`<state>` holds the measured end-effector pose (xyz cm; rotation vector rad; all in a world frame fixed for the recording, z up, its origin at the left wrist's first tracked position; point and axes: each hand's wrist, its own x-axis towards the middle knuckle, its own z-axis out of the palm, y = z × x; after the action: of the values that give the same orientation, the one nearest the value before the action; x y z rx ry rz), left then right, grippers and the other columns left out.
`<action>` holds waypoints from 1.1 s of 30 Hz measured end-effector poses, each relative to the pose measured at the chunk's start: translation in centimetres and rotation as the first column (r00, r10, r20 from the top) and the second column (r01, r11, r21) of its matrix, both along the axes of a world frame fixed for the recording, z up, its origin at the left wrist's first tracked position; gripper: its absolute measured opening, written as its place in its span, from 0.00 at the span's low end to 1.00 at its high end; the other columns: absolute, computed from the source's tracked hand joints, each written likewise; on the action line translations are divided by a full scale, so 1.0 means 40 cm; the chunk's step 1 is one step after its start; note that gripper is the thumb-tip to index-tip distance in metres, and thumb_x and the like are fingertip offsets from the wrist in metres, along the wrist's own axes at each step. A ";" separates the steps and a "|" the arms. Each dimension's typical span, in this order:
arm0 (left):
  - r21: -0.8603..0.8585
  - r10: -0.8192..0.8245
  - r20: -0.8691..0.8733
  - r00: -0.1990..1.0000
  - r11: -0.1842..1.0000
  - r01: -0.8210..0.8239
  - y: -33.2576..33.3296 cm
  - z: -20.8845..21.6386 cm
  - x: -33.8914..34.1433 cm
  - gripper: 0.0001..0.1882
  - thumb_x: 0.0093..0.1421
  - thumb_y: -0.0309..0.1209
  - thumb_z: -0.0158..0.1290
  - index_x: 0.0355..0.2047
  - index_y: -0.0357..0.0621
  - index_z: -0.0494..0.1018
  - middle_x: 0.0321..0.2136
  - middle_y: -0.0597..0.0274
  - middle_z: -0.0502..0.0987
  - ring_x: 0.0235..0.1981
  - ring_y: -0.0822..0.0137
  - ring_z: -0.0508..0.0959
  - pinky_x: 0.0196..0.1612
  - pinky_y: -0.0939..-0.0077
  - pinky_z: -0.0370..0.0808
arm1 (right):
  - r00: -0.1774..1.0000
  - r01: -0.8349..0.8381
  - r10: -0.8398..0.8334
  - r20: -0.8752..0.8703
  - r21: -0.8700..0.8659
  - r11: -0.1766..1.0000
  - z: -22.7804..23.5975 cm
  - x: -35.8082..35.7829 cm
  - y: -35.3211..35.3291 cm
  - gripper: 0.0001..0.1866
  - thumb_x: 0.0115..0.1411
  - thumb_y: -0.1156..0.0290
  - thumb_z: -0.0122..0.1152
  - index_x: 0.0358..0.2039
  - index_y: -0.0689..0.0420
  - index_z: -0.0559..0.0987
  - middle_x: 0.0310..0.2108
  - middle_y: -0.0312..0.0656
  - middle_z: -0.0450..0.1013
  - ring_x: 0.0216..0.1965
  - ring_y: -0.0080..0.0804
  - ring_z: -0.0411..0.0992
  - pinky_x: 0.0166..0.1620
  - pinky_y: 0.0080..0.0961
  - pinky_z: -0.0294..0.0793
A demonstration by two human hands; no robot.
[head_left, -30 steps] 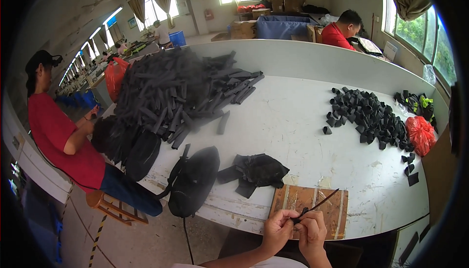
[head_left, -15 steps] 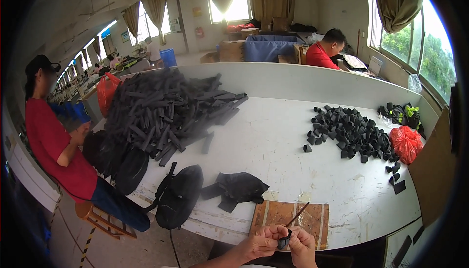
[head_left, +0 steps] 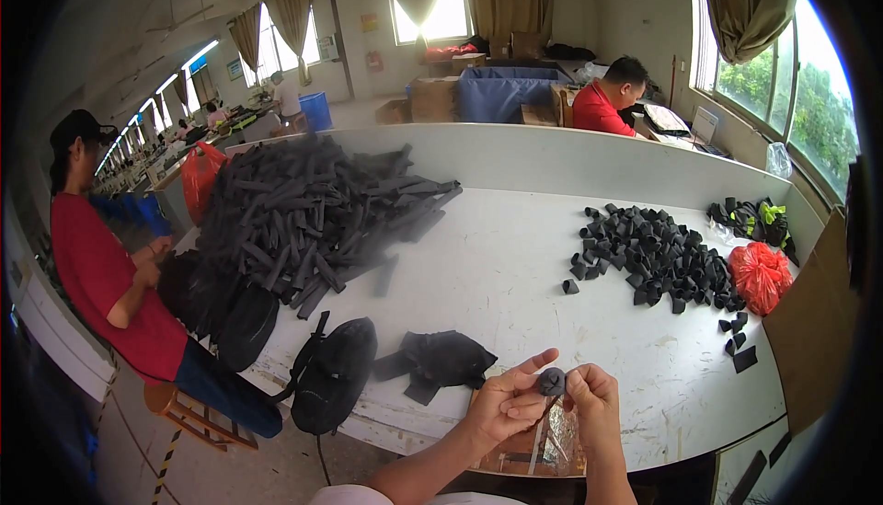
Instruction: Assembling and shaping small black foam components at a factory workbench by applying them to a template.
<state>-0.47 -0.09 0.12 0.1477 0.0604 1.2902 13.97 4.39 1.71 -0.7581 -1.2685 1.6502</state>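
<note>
Small dark piece (head_left: 551, 381) sits pinched between both hands, held above the near edge of the white surface (head_left: 515, 266) and over a wooden board (head_left: 515, 445). Left hand (head_left: 504, 404) grips it from below-left, thumb and fingers closed on it; right hand (head_left: 593, 399) clenched on its right side, fingers curled around. Risk, as a judgement: the piece is small and rounded, so a loose pinch could let it slip onto the board or off the surface edge (floor is right below). The folded black cloth (head_left: 440, 360) and black bag (head_left: 333, 372) lie just left of the hands. Big heap of black strips (head_left: 303, 220) far left, pile of small black pieces (head_left: 658, 261) right, red plastic bag (head_left: 762, 275) beside it. Hard to tell: the piece's exact shape and material, what shiny thing lies on the board under the hands, and whether a tool is held.
</note>
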 end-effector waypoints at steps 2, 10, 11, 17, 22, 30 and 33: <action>-0.122 0.000 -0.046 0.999 0.993 -0.006 0.011 0.004 0.001 0.20 0.57 0.23 0.40 0.51 0.37 0.55 0.24 0.58 0.71 0.07 0.84 0.54 0.09 0.93 0.57 | 0.985 -0.154 0.136 -0.110 -0.178 0.972 -0.018 0.006 0.017 0.11 0.55 0.67 0.53 0.21 0.60 0.70 0.17 0.33 0.64 0.18 0.18 0.61 0.22 0.14 0.61; -0.070 0.023 -0.347 0.938 0.996 -0.050 0.008 -0.004 0.005 0.16 0.56 0.23 0.43 0.46 0.36 0.59 0.23 0.58 0.71 0.06 0.83 0.54 0.08 0.91 0.56 | 0.981 -0.187 0.179 -0.072 -0.126 0.974 -0.041 0.023 0.028 0.12 0.55 0.66 0.53 0.21 0.60 0.70 0.19 0.34 0.66 0.18 0.19 0.62 0.22 0.14 0.62; -0.067 0.024 -0.349 0.937 0.996 -0.050 0.006 -0.027 0.007 0.16 0.56 0.23 0.43 0.46 0.36 0.59 0.23 0.58 0.71 0.06 0.83 0.54 0.08 0.91 0.56 | 0.978 -0.206 0.197 -0.072 -0.162 0.965 -0.096 0.029 0.028 0.10 0.55 0.67 0.54 0.22 0.60 0.71 0.19 0.35 0.67 0.18 0.19 0.64 0.22 0.15 0.64; -0.333 -0.033 -0.014 0.999 0.943 0.026 0.000 -0.093 0.010 0.13 0.58 0.21 0.41 0.44 0.38 0.61 0.23 0.60 0.68 0.08 0.84 0.55 0.08 0.94 0.53 | 0.989 -0.147 0.150 -0.002 -0.186 0.972 -0.132 0.030 -0.007 0.10 0.55 0.69 0.54 0.23 0.62 0.72 0.19 0.37 0.69 0.19 0.20 0.65 0.24 0.15 0.66; -0.205 -0.011 0.414 0.910 0.973 0.105 0.018 -0.091 0.010 0.13 0.61 0.25 0.36 0.45 0.40 0.63 0.28 0.47 0.72 0.10 0.77 0.63 0.08 0.91 0.58 | 0.973 -0.214 0.224 0.051 -0.150 0.965 -0.049 0.005 0.023 0.11 0.56 0.67 0.53 0.22 0.61 0.71 0.17 0.32 0.65 0.18 0.18 0.62 0.23 0.14 0.62; -0.262 0.022 -0.186 0.982 0.962 -0.071 -0.016 -0.160 0.021 0.12 0.57 0.22 0.41 0.42 0.40 0.65 0.30 0.56 0.73 0.07 0.81 0.57 0.09 0.91 0.57 | 0.963 -0.248 0.269 0.036 -0.286 0.926 -0.208 0.040 0.000 0.14 0.57 0.60 0.51 0.23 0.59 0.71 0.19 0.31 0.65 0.20 0.17 0.62 0.24 0.14 0.61; -0.141 -0.022 -0.095 0.995 0.990 0.009 -0.007 -0.104 0.005 0.14 0.58 0.25 0.41 0.45 0.40 0.64 0.31 0.57 0.73 0.09 0.81 0.59 0.10 0.90 0.60 | 0.964 -0.254 0.262 0.047 -0.130 0.958 -0.111 0.017 0.021 0.15 0.57 0.60 0.51 0.24 0.60 0.71 0.20 0.32 0.65 0.21 0.18 0.61 0.24 0.16 0.61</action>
<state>-0.27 -0.35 -4.02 0.0893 0.2324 1.2582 14.66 5.25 -2.74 -0.7478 -1.3665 1.9428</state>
